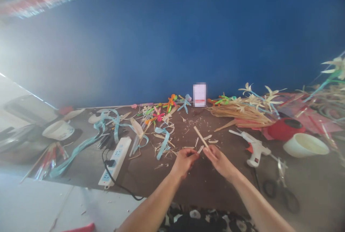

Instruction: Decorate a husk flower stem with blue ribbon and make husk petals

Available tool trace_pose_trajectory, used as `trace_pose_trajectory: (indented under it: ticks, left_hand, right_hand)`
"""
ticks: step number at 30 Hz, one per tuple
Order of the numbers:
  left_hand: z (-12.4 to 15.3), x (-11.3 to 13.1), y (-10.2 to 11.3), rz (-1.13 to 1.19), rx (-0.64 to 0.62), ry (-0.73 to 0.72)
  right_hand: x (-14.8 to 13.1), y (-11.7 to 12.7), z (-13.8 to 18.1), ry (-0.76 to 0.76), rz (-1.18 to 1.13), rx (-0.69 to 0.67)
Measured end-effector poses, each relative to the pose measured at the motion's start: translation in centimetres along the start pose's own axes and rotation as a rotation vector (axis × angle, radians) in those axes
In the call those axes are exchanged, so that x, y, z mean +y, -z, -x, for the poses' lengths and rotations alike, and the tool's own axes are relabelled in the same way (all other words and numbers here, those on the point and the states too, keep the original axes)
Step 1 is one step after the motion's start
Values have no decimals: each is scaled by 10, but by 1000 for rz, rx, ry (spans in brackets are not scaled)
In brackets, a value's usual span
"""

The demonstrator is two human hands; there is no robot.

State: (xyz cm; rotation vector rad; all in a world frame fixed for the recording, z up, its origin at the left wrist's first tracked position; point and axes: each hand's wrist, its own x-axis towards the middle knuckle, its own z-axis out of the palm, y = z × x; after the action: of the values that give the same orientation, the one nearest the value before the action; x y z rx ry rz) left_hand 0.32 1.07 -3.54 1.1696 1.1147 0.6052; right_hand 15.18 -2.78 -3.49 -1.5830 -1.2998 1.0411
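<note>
- Both hands meet over the middle of the tabletop, working a straw strip.
- Right hand: grip closed to a fingertip pinch on the strip's lower end. The strip sticks up and away to the left, with its far end free above the tabletop.
- Left hand: grip curled nearly shut, with thumb and forefinger pinched on a pale sliver right at the strip's base. Can't tell whether the sliver is peeled from the strip or a separate piece.
- Doing it well, as I judge it:
  - Keep both pinches close together at the base so the thin straw doesn't buckle or split off-line.
  - Use light pressure and pull along the grain, not across it.
  - Keep the free end clear of the scraps below it.
- Nearby: glue gun and scissors are to the right, both apart from the hands. Power strip and blue ribbon are to the left.
</note>
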Motion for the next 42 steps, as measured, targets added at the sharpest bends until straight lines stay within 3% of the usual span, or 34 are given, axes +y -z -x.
trace_pose_trajectory:
  ticks: [3,7,10,14,17,21,24,26,29,33,37,42]
  left_hand:
    - [3,5,0,-32,38,-16]
    - [5,6,-1,-91,69,-128]
    - [7,7,1,-87,20,-211]
    - [14,21,5,-134,-109,-288]
    - [19,35,5,-167,-128,-315]
    - [19,35,7,-117,-74,-255]
    - [14,25,9,87,17,-122]
    - [11,21,6,240,47,-52]
    - [9,23,-4,342,36,-19]
    - [10,27,-15,289,18,-19]
    - [14,25,-13,149,-30,-19]
    - [13,23,-6,83,-84,-9]
  right_hand:
    - [-7,-3,8,71,208,-50]
    - [-12,-9,10,88,287,9]
    - [-9,-12,9,-19,29,-64]
    - [-10,-11,12,-337,-501,-396]
    - [-17,2,14,-418,-678,-511]
    - [-24,45,4,-377,-735,-432]
    - [-22,70,-7,-219,-853,-144]
    - [-20,65,-9,-203,-761,-12]
    - [-22,32,-3,-184,-600,-47]
    - [-28,-2,3,-54,-449,23]
    - [-25,2,-1,44,-255,14]
    - [-17,15,0,115,79,-237]
